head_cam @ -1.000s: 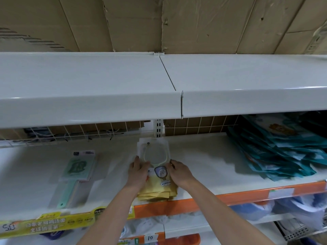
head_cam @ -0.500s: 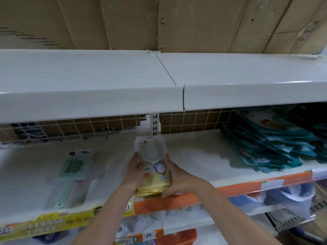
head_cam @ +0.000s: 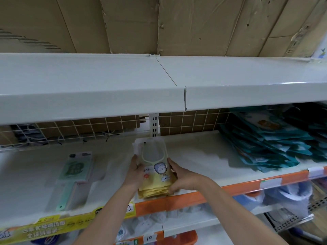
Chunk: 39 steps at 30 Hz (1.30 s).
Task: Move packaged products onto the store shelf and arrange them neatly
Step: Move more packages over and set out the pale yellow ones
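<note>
My fingers (head_cam: 134,160) press both sides of the thin yellow plastic packet stack (head_cam: 155,175) at the white shelf (head_cam: 203,156) front edge; it feels light, floppy, slippery.

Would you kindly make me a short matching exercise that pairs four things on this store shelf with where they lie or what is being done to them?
Things:
1. yellow packets
2. green packet
3. teal packets
4. price strip

Places or states:
A. heaped at the right end of the shelf
B. runs along the shelf's front edge
C. gripped between left hand and right hand
D. lies alone, left of the hands

Pairs: 1-C, 2-D, 3-A, 4-B
</note>
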Motion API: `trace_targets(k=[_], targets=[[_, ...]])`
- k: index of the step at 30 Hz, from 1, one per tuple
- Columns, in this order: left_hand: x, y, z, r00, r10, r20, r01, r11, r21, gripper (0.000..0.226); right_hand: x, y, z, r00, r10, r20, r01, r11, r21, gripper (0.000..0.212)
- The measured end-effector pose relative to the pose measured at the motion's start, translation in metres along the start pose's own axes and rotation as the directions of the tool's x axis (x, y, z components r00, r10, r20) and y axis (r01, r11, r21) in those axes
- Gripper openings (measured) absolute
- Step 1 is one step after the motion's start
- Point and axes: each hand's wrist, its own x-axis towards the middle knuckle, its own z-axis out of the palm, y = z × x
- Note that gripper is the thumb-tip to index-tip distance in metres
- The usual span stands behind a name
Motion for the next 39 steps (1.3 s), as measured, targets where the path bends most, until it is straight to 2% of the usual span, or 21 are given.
trace_targets(k=[2, 3, 5, 9, 11, 13, 16, 21, 27, 29, 31, 33, 39], targets=[[-0.003, 0.0, 0.001, 0.999, -0.019, -0.036, 0.019, 1.0, -0.016, 0.056, 0.006, 0.001, -0.001, 1.0, 0.01, -0.008, -0.009, 0.987, 0.159, 0.11], [-0.004, 0.0, 0.003, 0.999, -0.018, -0.048, 0.017, 1.0, -0.022, 0.055, 0.008, 0.0, -0.001, 1.0, 0.012, -0.017, -0.008, 0.976, 0.217, 0.099], [-0.003, -0.002, 0.004, 0.998, -0.022, -0.058, 0.019, 0.998, -0.057, 0.053, 0.012, -0.002, 0.003, 1.0, 0.012, -0.016, -0.008, 0.974, 0.228, 0.08], [-0.004, 0.003, 0.004, 0.999, 0.011, -0.048, -0.015, 0.996, -0.089, 0.052, 0.024, 0.0, 0.007, 0.998, 0.055, -0.026, -0.048, 0.974, 0.222, 0.061], [-0.005, 0.006, 0.003, 0.999, 0.023, -0.048, -0.027, 0.996, -0.085, 0.052, 0.022, -0.005, 0.006, 0.986, 0.12, -0.119, -0.08, 0.952, 0.294, 0.038], [-0.006, 0.006, 0.003, 0.998, 0.026, -0.057, -0.031, 0.996, -0.089, 0.049, 0.014, -0.012, 0.007, 0.952, 0.139, -0.274, -0.042, 0.942, 0.332, 0.025], [-0.008, 0.006, 0.002, 0.996, 0.045, -0.073, -0.046, 0.999, -0.019, 0.041, 0.012, -0.015, 0.009, 0.913, 0.089, -0.399, 0.024, 0.963, 0.268, 0.03], [-0.009, 0.004, -0.003, 0.998, 0.035, -0.06, -0.032, 0.998, 0.058, 0.053, 0.021, -0.025, 0.011, 0.9, 0.102, -0.423, -0.002, 0.973, 0.23, 0.027], [-0.021, -0.005, -0.001, 0.998, 0.033, -0.051, -0.032, 0.999, 0.029, 0.064, 0.02, -0.021, 0.011, 0.879, 0.162, -0.449, -0.046, 0.965, 0.259, 0.03], [-0.021, -0.006, -0.003, 0.998, -0.011, -0.057, 0.01, 1.0, -0.019, 0.07, 0.021, -0.018, 0.014, 0.866, 0.164, -0.472, -0.042, 0.965, 0.258, 0.038], [-0.02, 0.001, -0.007, 0.997, -0.031, -0.068, 0.028, 0.998, -0.054, 0.068, 0.021, -0.017, 0.016, 0.862, 0.153, -0.483, -0.022, 0.964, 0.266, 0.05], [-0.017, 0.009, -0.011, 0.996, -0.051, -0.07, 0.046, 0.996, -0.07, 0.061, 0.024, -0.016, 0.017, 0.874, 0.13, -0.468, -0.006, 0.966, 0.257, 0.058], [-0.013, 0.008, -0.005, 0.997, -0.073, -0.014, 0.073, 0.997, -0.003, 0.054, 0.033, -0.013, 0.019, 0.919, 0.117, -0.376, -0.014, 0.964, 0.265, 0.053]])
